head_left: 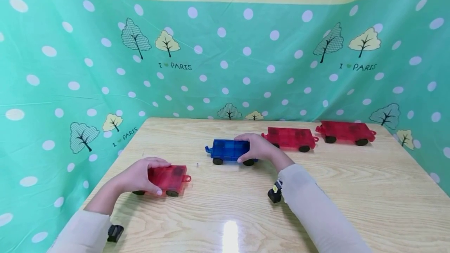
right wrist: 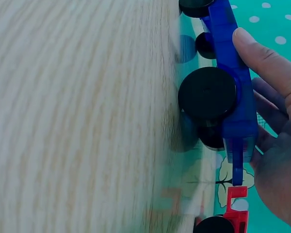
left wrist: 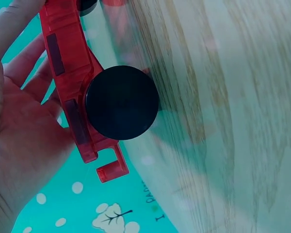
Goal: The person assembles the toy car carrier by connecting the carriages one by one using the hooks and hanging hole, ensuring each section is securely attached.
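My left hand grips a red toy train car at the left of the table, thumb on the near side and fingers over the far side. In the left wrist view the car's black wheel and red hook show by the palm. Near the middle, my right hand holds a blue toy train car by its right end, thumb along the near side. The right wrist view shows the blue car's end piece right at the red hook of the car behind it.
Right of the blue car stands a second red car, and a third red car is farther right near the back edge. The wooden table meets a green dotted curtain at the back. Black wrist cameras hang below both sleeves.
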`<state>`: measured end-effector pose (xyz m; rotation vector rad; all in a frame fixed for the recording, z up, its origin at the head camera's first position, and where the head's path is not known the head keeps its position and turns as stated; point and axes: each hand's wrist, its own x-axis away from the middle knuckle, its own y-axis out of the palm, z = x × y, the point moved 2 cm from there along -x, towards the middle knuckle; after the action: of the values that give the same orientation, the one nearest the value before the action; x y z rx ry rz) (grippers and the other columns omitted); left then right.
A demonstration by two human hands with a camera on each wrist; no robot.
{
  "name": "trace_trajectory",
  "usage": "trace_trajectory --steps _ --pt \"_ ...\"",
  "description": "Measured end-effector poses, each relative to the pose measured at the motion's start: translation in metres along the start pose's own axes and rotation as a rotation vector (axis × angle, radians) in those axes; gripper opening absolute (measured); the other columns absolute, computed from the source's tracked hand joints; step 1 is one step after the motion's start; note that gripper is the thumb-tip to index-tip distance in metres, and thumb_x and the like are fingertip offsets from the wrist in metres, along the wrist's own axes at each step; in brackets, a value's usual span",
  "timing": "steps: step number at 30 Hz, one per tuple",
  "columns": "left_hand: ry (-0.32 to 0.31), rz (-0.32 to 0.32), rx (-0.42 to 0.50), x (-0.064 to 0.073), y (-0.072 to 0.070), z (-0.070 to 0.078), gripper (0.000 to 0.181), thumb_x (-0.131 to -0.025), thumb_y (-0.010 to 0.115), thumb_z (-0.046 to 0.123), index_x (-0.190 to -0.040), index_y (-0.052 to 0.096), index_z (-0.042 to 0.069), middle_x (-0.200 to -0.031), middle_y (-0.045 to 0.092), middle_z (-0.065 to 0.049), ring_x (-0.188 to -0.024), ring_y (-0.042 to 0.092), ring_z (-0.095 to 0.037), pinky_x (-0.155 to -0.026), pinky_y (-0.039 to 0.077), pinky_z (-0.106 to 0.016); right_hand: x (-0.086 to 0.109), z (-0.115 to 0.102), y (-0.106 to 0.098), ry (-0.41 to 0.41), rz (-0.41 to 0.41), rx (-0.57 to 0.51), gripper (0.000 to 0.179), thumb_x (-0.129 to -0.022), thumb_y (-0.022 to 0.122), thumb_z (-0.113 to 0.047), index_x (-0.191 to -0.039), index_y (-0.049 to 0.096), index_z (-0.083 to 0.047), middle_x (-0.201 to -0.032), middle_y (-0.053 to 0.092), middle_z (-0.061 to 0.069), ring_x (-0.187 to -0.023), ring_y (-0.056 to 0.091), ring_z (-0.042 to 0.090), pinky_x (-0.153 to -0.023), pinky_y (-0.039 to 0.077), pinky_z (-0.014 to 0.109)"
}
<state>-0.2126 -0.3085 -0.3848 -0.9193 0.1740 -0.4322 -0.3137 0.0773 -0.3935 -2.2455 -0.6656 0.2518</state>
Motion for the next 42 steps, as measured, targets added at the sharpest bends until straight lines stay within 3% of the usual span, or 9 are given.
trace_trajectory --steps 8,20,28,42 --pt "-0.023 0.026 -0.074 -0.006 0.000 0.002 0.082 -0.059 0.094 0.037 -0.129 0.064 0.006 -0.129 0.058 -0.012 -0.120 0.048 -0.037 -0.086 0.051 -0.044 0.000 0.001 0.001 0.019 0.003 0.000 0.078 -0.072 0.089 -0.028 -0.140 0.054 -0.013 -0.142 0.052 0.008 -0.129 0.047 0.029 -0.104 0.042 0.048" --pt "-0.022 0.044 -0.039 -0.018 -0.001 -0.003 0.080 -0.061 0.093 0.034 -0.130 0.063 0.006 -0.131 0.057 -0.015 -0.119 0.047 -0.038 -0.081 0.053 -0.042 -0.002 0.001 -0.001 -0.005 -0.001 0.027 0.074 -0.072 0.088 -0.027 -0.138 0.057 -0.010 -0.142 0.052 0.007 -0.133 0.043 0.031 -0.106 0.039 0.047" --pt "-0.002 0.069 -0.035 -0.028 -0.002 -0.004 0.082 -0.061 0.093 0.034 -0.131 0.062 0.005 -0.130 0.058 -0.016 -0.121 0.048 -0.038 -0.088 0.051 -0.046 -0.002 0.001 -0.001 -0.013 -0.005 0.032 0.075 -0.072 0.088 -0.027 -0.138 0.057 -0.010 -0.142 0.051 0.007 -0.135 0.041 0.031 -0.108 0.037 0.047" --pt "-0.014 0.056 -0.006 -0.048 -0.008 0.000 0.083 -0.063 0.092 0.036 -0.133 0.061 0.006 -0.134 0.056 -0.016 -0.123 0.046 -0.038 -0.090 0.050 -0.047 -0.003 0.003 0.000 0.002 -0.005 0.023 0.073 -0.072 0.088 -0.027 -0.137 0.058 -0.012 -0.143 0.051 0.006 -0.136 0.040 0.030 -0.107 0.038 0.046"
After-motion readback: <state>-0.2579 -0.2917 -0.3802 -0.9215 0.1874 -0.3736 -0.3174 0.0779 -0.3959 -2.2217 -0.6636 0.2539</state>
